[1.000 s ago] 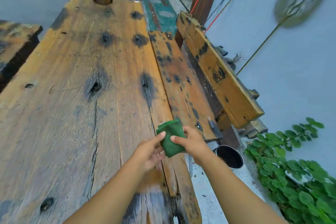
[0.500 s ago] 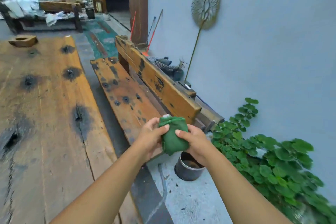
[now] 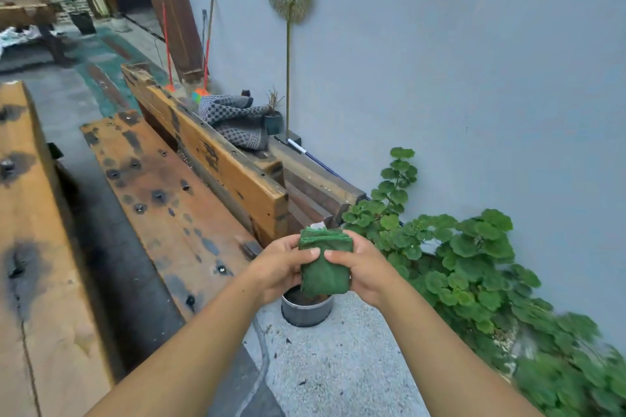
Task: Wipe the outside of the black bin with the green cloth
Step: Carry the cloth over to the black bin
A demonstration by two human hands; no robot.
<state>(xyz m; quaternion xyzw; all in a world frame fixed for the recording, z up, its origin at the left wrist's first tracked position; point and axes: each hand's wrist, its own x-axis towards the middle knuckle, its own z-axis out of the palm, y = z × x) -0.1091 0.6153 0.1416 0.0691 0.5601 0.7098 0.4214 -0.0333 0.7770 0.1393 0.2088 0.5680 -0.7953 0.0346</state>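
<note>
A folded green cloth (image 3: 324, 264) is held up in front of me by both hands. My left hand (image 3: 281, 266) pinches its left side with the thumb on the front. My right hand (image 3: 364, 267) grips its right side the same way. Directly below the cloth, on the gravel floor, stands the small round dark bin (image 3: 306, 311); its upper rim and inside are partly hidden behind the cloth and my hands. Neither hand touches the bin.
A wooden bench (image 3: 176, 200) with a backrest (image 3: 216, 152) runs away on the left of the bin. A wide wooden table (image 3: 30, 247) lies further left. A leafy green plant (image 3: 467, 264) grows against the grey wall (image 3: 474, 78) on the right.
My view has swung right and down from the table toward the wall and bin. Both hands have kept hold of the cloth, which now hangs right over the bin.
</note>
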